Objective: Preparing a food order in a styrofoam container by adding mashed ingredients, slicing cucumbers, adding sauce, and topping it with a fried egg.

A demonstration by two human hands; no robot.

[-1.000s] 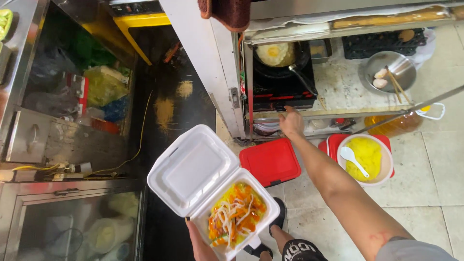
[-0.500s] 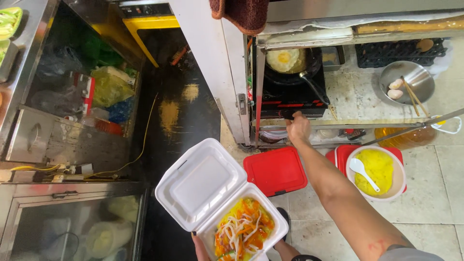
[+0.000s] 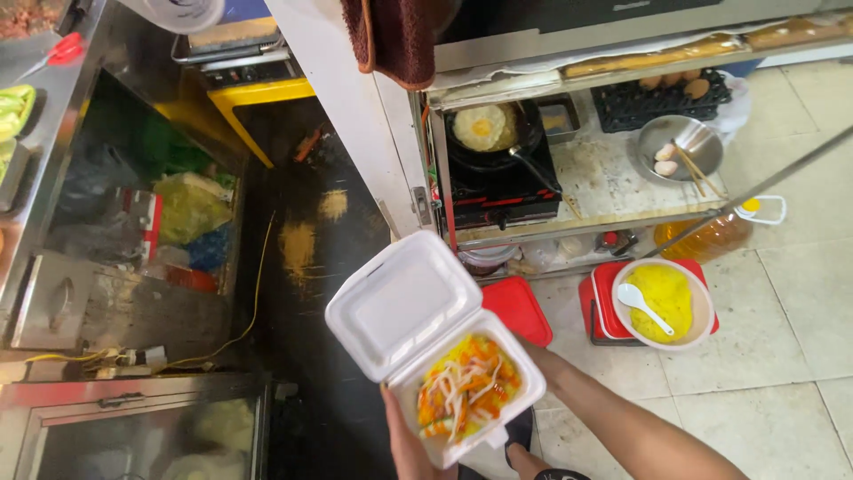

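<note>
My left hand point(image 3: 404, 440) holds an open white foam box point(image 3: 400, 307) from underneath, low in the middle of the view. Its lid stands open to the upper left. The lower half holds yellow food topped with shredded orange and white vegetables point(image 3: 462, 391). My right forearm point(image 3: 613, 422) comes in from the bottom right and runs under the box's right edge, so the box hides the hand. Above the box, a black pan with a fried egg point(image 3: 484, 127) sits on a small black and red gas stove point(image 3: 502, 191).
A white bowl of yellow batter with a white spoon point(image 3: 662, 302) rests on a red container. A red lid point(image 3: 520, 307) lies beside the box. The shelf holds a metal bowl with eggshells and chopsticks point(image 3: 680, 147) and an egg tray point(image 3: 662, 93). An oil bottle point(image 3: 706, 236) stands below.
My right hand has left the front of the stove and dropped back behind the foam box. The view has tilted up, showing more of the pan and shelf.
</note>
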